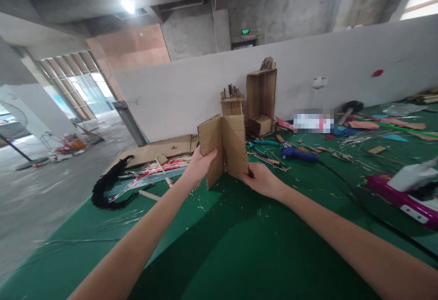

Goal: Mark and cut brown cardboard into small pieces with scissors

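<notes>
Both hands pinch a folded cardboard piece upright above the green tabletop: left hand on its left panel, right hand at its lower right corner, each grip closed on the board. Bare tabletop opens toward the person; the green sign reads EXIT.

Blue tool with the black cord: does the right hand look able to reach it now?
Probably yes, if it lets go of the cardboard: the right hand grips that, but the blue tool lies close to its right on the green table, with nothing visible on top.
</notes>
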Available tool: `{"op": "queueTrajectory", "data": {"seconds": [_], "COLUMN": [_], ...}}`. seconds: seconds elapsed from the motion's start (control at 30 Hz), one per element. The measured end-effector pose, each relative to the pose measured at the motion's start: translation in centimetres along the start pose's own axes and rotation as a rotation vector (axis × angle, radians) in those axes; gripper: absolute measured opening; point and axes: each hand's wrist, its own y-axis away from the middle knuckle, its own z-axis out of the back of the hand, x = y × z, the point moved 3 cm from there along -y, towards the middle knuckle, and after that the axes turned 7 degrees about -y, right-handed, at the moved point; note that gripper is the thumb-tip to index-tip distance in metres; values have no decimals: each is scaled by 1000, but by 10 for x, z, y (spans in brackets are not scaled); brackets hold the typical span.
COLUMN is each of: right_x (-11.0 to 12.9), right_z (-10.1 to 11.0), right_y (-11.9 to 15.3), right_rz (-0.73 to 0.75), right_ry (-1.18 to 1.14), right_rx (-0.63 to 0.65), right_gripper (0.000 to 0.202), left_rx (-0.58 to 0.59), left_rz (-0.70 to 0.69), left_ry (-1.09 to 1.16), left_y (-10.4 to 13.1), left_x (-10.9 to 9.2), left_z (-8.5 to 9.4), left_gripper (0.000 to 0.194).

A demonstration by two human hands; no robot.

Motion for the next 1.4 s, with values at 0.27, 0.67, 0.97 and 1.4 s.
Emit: {"op": "queueTrajectory", "data": {"seconds": [0.27, 0.67, 0.97, 1.4], "right_x": [-7, -4, 4, 16], "right_z": [-5, -3, 2, -13], "right_y": [-2, -3, -1, -8], "right_rz": [22, 10, 0, 95], "right_ry": [-21, -25, -67, -496], "right_rx": [-13, 2, 74, -109], "right_gripper": [16, 15, 17, 60], "left_rx": [-34, -48, -62, 75], "left_rz": [142, 211, 184, 205], "left_ry": [218, 292, 254, 229], "left_y": [2, 1, 1, 10], "left_x": [2, 6, 8, 7], "left_z": [-1, -1, 0, -13], "left_gripper": [46, 51, 45, 23]}}
